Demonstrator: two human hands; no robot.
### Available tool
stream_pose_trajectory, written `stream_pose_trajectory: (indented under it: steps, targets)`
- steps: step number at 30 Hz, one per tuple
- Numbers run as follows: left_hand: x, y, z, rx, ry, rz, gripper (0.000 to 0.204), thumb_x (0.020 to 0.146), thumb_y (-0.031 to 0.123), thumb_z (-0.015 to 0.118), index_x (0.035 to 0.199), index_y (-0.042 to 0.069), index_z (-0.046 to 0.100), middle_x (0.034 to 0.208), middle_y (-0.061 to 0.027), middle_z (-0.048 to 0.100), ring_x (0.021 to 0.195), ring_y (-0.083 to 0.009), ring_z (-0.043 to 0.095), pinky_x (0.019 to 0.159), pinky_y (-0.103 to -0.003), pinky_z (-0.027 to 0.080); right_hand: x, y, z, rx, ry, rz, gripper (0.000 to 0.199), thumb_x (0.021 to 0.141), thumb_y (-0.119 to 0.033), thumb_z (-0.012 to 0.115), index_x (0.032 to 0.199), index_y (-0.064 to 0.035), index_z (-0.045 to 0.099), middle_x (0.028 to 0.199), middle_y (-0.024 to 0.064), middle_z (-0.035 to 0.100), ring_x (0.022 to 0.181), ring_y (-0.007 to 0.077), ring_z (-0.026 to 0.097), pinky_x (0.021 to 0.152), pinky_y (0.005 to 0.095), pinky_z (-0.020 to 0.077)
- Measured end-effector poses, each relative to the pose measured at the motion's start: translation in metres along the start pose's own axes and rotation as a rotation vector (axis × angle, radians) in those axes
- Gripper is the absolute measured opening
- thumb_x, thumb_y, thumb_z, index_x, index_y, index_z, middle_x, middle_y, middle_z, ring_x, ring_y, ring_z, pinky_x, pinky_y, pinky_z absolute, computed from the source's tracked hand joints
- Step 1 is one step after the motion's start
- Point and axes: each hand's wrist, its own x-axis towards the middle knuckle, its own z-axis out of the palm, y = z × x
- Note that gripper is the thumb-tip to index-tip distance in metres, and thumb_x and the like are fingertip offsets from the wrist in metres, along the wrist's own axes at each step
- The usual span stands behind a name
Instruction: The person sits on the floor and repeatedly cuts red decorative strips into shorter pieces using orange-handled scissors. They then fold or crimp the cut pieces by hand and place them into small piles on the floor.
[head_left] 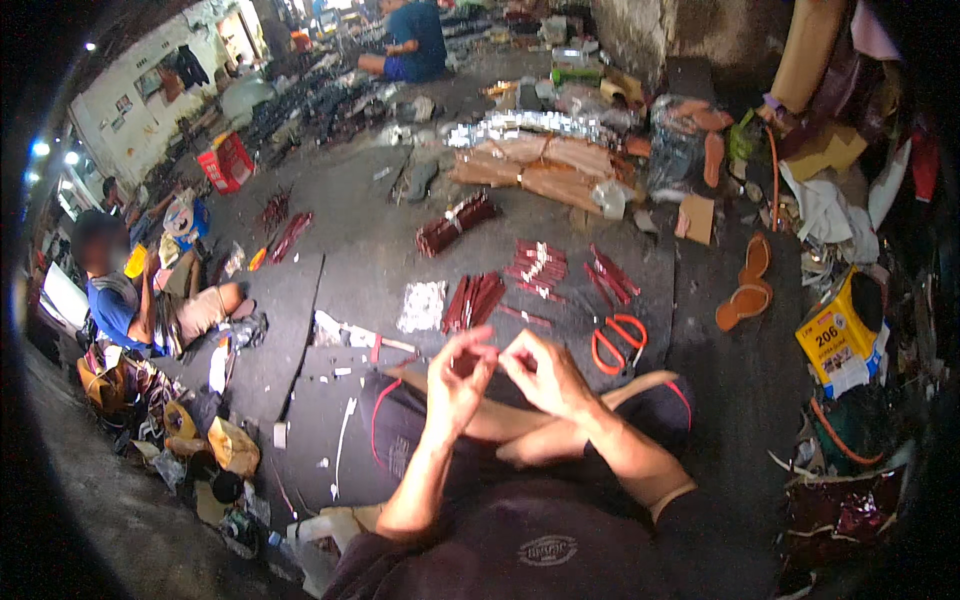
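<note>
The directions are taken from the person's two hands, as the clock centre. The largest thing is the dark floor [355, 235], which spreads all around. At nearly nine o'clock sits a co-worker in a blue shirt [125, 315], well apart. At twelve o'clock, farther away, lies a wide stack of brown sheets [530, 175]. At three o'clock, near the edge of the view, stands a yellow package [835, 335].

The left hand [458, 385] and the right hand [545, 372] are raised before the crossed legs, with fingers bent and fingertips brought close together. The tips are small and blurred, so I cannot tell if they are clamped on something thin.

Between eleven and twelve o'clock lies a tied dark red bundle [455, 223]. In the same direction, but just beyond the left fingertips, is a pile of dark red strips [473, 302], the nearest thing. At three o'clock rest the orange-handled scissors [620, 350], and at ten o'clock a small whitish packet [421, 306].
</note>
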Motion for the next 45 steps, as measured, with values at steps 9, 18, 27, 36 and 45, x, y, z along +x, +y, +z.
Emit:
stream_pose_trajectory:
  steps: [9,18,27,36,45]
  targets:
    - [-0.011,0.030,0.004,-0.434,0.044,-0.138,0.042,0.090,0.005,0.068,0.129,0.002,0.053,0.091,-0.0035,0.066,0.085,-0.0102,0.062,0.083,-0.027,0.052,-0.023,-0.035,-0.034,0.364,0.034,-0.003,0.019,0.095,-0.011,0.062,0.110,0.0011,0.062,0.096,0.0109,0.069,0.090,0.0158,0.068,0.078,0.0290,0.0546]
    - [-0.016,0.036,0.019,-0.428,0.087,-0.081,0.040,0.090,0.006,0.067,0.128,0.002,0.053,0.093,-0.0036,0.065,0.086,-0.0108,0.063,0.082,-0.026,0.052,-0.036,-0.020,-0.045,0.475,0.020,0.022,0.014,0.097,-0.010,0.058,0.103,0.0034,0.060,0.089,0.0056,0.065,0.078,0.0093,0.062,0.074,0.0238,0.0523]
    - [-0.012,-0.013,-0.010,-0.363,0.042,-0.295,0.018,0.097,0.018,0.061,0.104,0.002,0.066,0.098,-0.0068,0.068,0.082,-0.0127,0.064,0.076,-0.028,0.052,-0.028,0.019,-0.054,0.345,-0.112,0.194,0.018,0.097,-0.012,0.060,0.109,0.0011,0.064,0.096,0.0076,0.068,0.082,0.0109,0.065,0.077,0.0267,0.0543]
    - [0.006,-0.067,-0.023,-0.646,-0.048,-0.533,0.037,0.101,0.026,0.053,0.127,0.000,0.056,0.102,-0.0094,0.067,0.090,-0.0139,0.067,0.084,-0.027,0.056,-0.007,0.062,-0.054,0.280,-0.345,0.300,0.014,0.094,-0.012,0.063,0.104,-0.0022,0.065,0.094,0.0035,0.068,0.081,0.0104,0.062,0.075,0.0260,0.0507]
    - [0.075,-0.094,-0.056,-0.038,-0.029,-0.404,0.033,0.100,0.025,0.056,0.124,0.003,0.060,0.100,-0.0037,0.066,0.092,-0.0123,0.060,0.085,-0.030,0.048,0.126,0.122,-0.101,0.184,0.022,0.333,0.018,0.094,-0.012,0.061,0.108,-0.0001,0.064,0.095,0.0056,0.066,0.086,0.0123,0.062,0.077,0.0288,0.0528]
